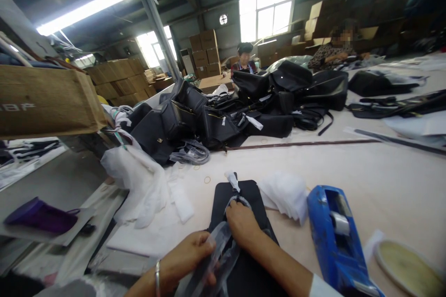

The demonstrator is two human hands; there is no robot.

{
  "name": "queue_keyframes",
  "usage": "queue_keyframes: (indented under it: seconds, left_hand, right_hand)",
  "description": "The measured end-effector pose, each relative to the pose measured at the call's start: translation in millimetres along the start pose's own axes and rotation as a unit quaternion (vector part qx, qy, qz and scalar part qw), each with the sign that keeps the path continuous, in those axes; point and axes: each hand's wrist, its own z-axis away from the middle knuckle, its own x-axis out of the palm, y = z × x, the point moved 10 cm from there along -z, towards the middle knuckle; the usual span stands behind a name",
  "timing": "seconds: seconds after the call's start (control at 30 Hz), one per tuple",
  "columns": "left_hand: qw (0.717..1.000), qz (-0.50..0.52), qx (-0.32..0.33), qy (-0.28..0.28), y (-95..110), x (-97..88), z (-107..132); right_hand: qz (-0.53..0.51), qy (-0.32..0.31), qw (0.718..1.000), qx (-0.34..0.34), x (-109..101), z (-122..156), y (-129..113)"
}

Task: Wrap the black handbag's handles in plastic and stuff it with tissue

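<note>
A black bag [251, 264] lies flat on the table in front of me, with a white-wrapped tag [232, 180] at its top end. My left hand [191, 254] is closed on a strap in clear plastic wrap [218, 243], pinched between thumb and fingers near the bag's left edge. My right hand [242, 222] reaches onto the upper part of the bag. Its fingers are curled around a looped, plastic-covered part of the strap; the fingertips are partly hidden.
A blue tape dispenser [334, 236] and a roll of tape [406, 267] are at the right. White padding sheets [285, 195] sit beside the bag. Black bags [216, 120] pile up across the table. White wrapping [146, 181] lies left. Two people [334, 55] sit beyond.
</note>
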Motion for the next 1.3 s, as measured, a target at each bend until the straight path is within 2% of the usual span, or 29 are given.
queue_keyframes:
  seconds: [0.07, 0.13, 0.27, 0.33, 0.4, 0.53, 0.63, 0.87, 1.03, 1.13, 1.3]
  left_hand:
    - [0.997, -0.059, 0.033, 0.047, 4, 1.1, -5]
    - [0.992, -0.099, 0.041, 0.071, 3, 8.6, -9]
    - [0.99, -0.116, 0.03, 0.076, -5, 21.1, -15]
    - [0.989, -0.116, 0.034, 0.085, -6, 18.5, -17]
    - [0.988, -0.114, 0.036, 0.095, -6, 13.7, -19]
    - [0.989, -0.105, 0.045, 0.095, -1, 11.9, -20]
    - [0.988, -0.099, 0.056, 0.1, 2, 12.3, -18]
    - [0.989, -0.084, 0.062, 0.103, 3, 12.4, -16]
    - [0.989, -0.084, 0.075, 0.094, 6, 15.3, -15]
    - [0.99, -0.101, 0.075, 0.067, 5, 18.6, -14]
    - [0.991, -0.114, 0.054, 0.048, 0, 14.5, -12]
  right_hand:
    - [0.009, -0.009, 1.0, 0.0, 2, -4, -1]
    - [0.005, -0.01, 1.0, -0.013, -1, -4, 0]
    - [-0.027, 0.031, 0.998, -0.039, -33, 13, 12]
    - [-0.043, 0.062, 0.997, -0.021, -51, 28, 25]
    - [-0.064, 0.072, 0.995, 0.005, -58, 45, 37]
    - [-0.174, 0.034, 0.984, -0.012, -38, 70, 34]
    - [-0.222, 0.046, 0.974, -0.009, -26, 77, 30]
    - [-0.171, 0.064, 0.983, -0.009, -25, 77, 19]
    - [-0.151, 0.09, 0.984, -0.02, -38, 76, 14]
    - [-0.103, 0.101, 0.99, 0.003, -47, 71, 20]
    - [-0.052, 0.052, 0.996, 0.058, -41, 54, 44]
